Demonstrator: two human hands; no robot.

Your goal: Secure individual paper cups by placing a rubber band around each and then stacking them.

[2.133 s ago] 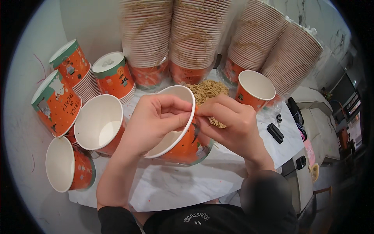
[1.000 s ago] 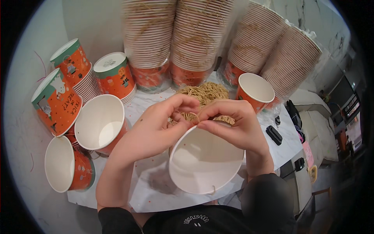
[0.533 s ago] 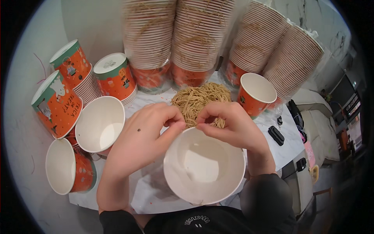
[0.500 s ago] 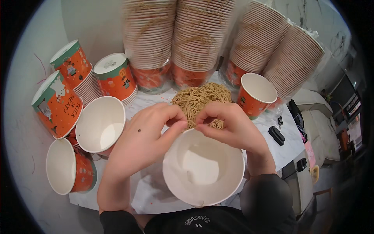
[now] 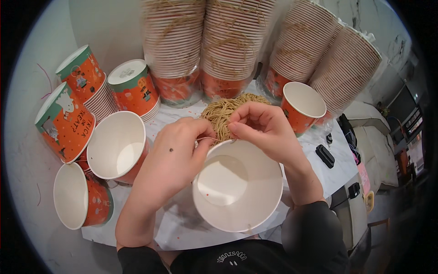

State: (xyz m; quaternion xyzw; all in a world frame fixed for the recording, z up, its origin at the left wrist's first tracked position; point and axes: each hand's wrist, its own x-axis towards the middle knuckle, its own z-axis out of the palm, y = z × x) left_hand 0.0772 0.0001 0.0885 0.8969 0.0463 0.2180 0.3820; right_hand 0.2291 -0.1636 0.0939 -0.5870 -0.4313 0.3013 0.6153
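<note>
A large paper bucket (image 5: 260, 201) with a white inside stands open in front of me. At its far rim, my left hand (image 5: 175, 150) pinches a thin piece of cord (image 5: 209, 138) that runs toward the bucket's edge. Opposite it, my right hand (image 5: 269, 132) is closed in a pinch just above the same rim, seemingly on the cord's other end, which its fingers mostly hide. A tangled heap of tan twine (image 5: 218, 114) lies just beyond both hands. At the bucket's near rim a small bit of twine shows.
Orange printed buckets (image 5: 116, 141) crowd the left, some upside down in stacks (image 5: 137, 93). Tall plastic-wrapped stacks of buckets (image 5: 230, 50) line the back. A smaller upright bucket (image 5: 305, 102), a black case (image 5: 325, 156) and keys (image 5: 329, 138) sit at the right.
The bucket has tilted and its far rim has moved up a little. My right hand has lifted slightly, and a stretch of cord now shows at my left fingers.
</note>
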